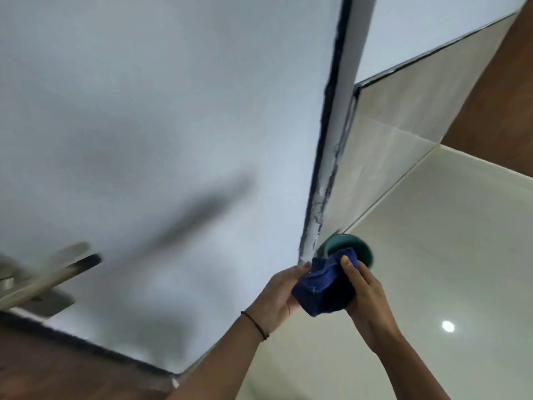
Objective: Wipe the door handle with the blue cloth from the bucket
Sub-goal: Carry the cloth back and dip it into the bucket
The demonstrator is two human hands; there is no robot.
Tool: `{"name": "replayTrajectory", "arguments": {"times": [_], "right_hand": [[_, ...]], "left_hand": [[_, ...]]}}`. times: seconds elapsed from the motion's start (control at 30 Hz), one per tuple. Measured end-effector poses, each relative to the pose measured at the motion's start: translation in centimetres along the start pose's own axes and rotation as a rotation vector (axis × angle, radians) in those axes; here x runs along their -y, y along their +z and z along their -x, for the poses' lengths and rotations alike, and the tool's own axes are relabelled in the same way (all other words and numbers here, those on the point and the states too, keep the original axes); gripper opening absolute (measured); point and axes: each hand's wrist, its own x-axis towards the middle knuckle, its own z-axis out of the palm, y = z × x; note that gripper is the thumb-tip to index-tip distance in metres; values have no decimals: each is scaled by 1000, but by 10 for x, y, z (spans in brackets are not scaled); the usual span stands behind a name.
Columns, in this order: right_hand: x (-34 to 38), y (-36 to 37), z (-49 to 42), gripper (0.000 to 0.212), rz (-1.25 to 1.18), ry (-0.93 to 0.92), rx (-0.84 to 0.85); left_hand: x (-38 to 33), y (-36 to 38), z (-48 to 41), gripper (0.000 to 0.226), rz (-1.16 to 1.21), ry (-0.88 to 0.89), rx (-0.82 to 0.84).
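A dark blue cloth (324, 284) is bunched between both my hands, low in the view. My left hand (277, 295) grips its left side and my right hand (362, 287) holds its right side with the thumb on top. Just behind the cloth, on the floor, stands a green bucket (362, 246), partly hidden by the cloth. The metal door handle (49, 275) juts out at the far left edge, blurred, on the white door (161, 125), well to the left of my hands.
The door's edge (328, 157) runs up the middle, with a beige tiled wall (403, 116) behind it. Glossy cream floor tiles (432, 255) spread to the right. Brown wood (496, 96) shows at the upper right and lower left.
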Motion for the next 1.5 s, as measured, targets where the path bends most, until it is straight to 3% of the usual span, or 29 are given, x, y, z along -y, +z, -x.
{"name": "replayTrajectory", "arguments": {"times": [0.2,0.4,0.57,0.63,0.7,0.77,0.87,1.0,1.07,1.3,1.5], "right_hand": [[36,-112,-31,58,105,125,-16],[43,-165,-113,39,158,340,-78],[32,-190,-225,40,175,464,-69],[23,-207,-274,32,202,480,-142],[7,-231,-324,21,222,479,-221],[-12,-254,-370,14,258,475,-267],[-60,-293,-447,19,289,521,-291],[-147,-338,-543,26,252,602,-251],[-203,-359,-591,32,303,634,-224],[-404,-406,-711,34,499,696,-363],[-480,-409,-763,43,556,736,-393]], "left_hand": [[41,78,-92,20,-187,-56,-56],[31,101,-181,10,-254,36,-235],[33,96,-287,9,-398,77,-324],[38,93,-333,20,-354,19,-362],[51,87,-384,47,-230,-133,-361],[68,82,-432,47,-154,-286,-301],[107,64,-510,26,-135,-381,-379],[167,28,-608,22,-116,-397,-518],[208,1,-659,23,-152,-404,-591],[376,-112,-799,34,-146,-496,-857],[439,-165,-851,43,-60,-536,-903]]}}
